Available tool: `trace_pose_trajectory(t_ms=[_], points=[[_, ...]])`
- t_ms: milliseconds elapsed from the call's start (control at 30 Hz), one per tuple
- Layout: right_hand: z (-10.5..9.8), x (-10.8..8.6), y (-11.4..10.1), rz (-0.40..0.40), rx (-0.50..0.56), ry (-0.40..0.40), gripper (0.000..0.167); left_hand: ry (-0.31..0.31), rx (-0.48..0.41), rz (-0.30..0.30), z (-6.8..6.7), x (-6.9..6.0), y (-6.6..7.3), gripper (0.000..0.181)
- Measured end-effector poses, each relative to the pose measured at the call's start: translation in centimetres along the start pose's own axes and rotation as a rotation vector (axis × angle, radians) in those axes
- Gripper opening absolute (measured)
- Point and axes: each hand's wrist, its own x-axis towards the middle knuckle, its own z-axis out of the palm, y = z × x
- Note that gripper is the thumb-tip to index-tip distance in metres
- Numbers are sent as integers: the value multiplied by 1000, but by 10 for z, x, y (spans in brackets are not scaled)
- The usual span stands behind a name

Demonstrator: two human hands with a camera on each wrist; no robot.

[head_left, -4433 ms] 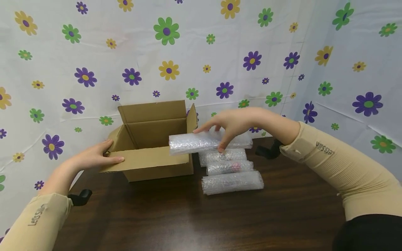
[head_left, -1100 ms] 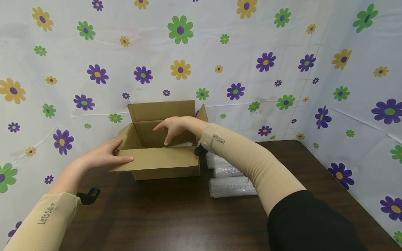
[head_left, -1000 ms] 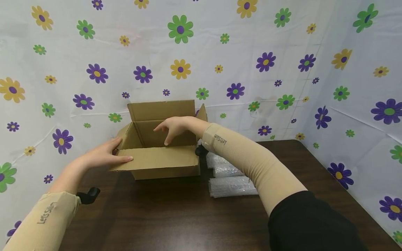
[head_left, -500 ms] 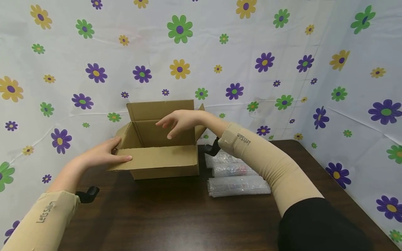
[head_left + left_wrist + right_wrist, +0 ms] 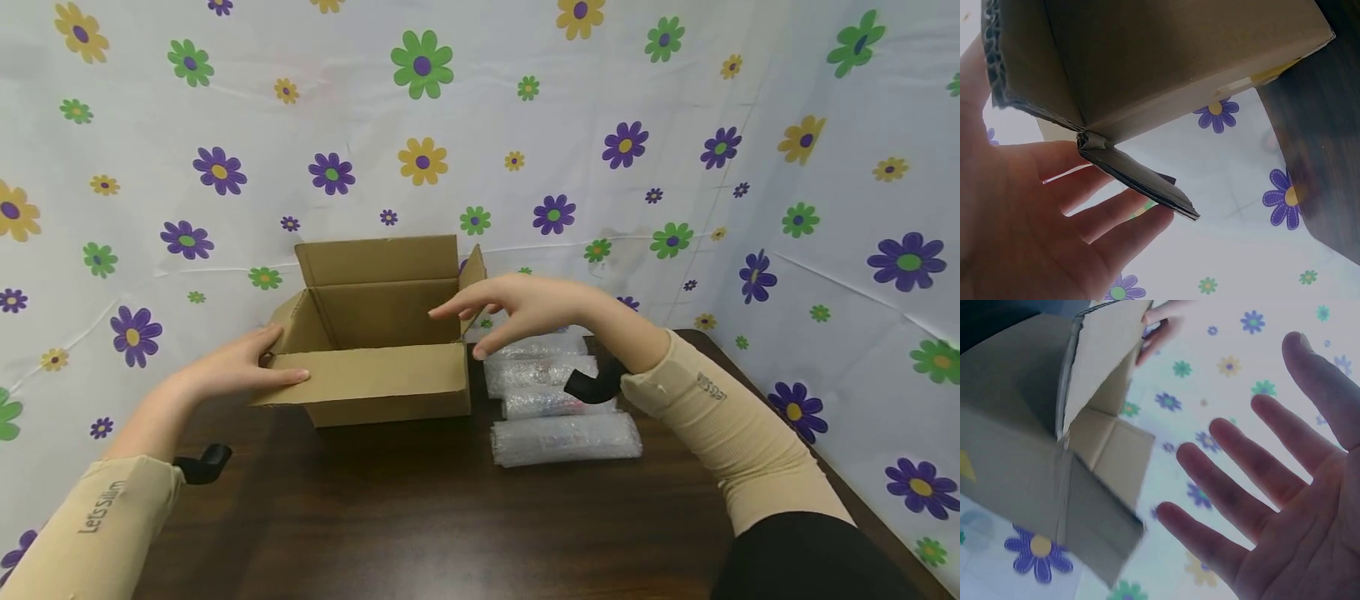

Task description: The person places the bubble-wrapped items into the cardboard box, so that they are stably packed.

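An open cardboard box (image 5: 386,377) stands on the dark table, flaps spread. My left hand (image 5: 228,367) holds its front left corner, thumb over the front flap and fingers against the left flap (image 5: 1141,181). With nothing in it, my right hand (image 5: 528,310) hovers between the box's right side and several bubble-wrapped rolls (image 5: 566,439); its fingers (image 5: 1229,487) are spread in the right wrist view. The rolls lie in a row right of the box, pink and dark bits showing faintly through the wrap. The front flap hides the box's floor.
A white cloth (image 5: 337,100) with printed flowers hangs behind the table (image 5: 420,517) and along the right. Black camera mounts (image 5: 206,465) stick out from both wrists. The box's back flap (image 5: 378,261) stands up near the cloth.
My right hand carried a bubble-wrapped roll over to the box and let go of it inside. It has since risen out and moved right, back towards the rolls. The left hand has stayed put.
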Motion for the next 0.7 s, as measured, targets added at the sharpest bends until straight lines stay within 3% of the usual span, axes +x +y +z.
trace_pose_trajectory(t_ms=[167,333,700], points=[[9,-40,10,26,42,37,62,-7,-1,1,-1,0,-1,102],[32,-70,33,105,115,77,61,-16,-9,-6,-2,-1,-1,103],[94,-112,86,254,136,123,66,-24,-16,7,0,2,-3,103]])
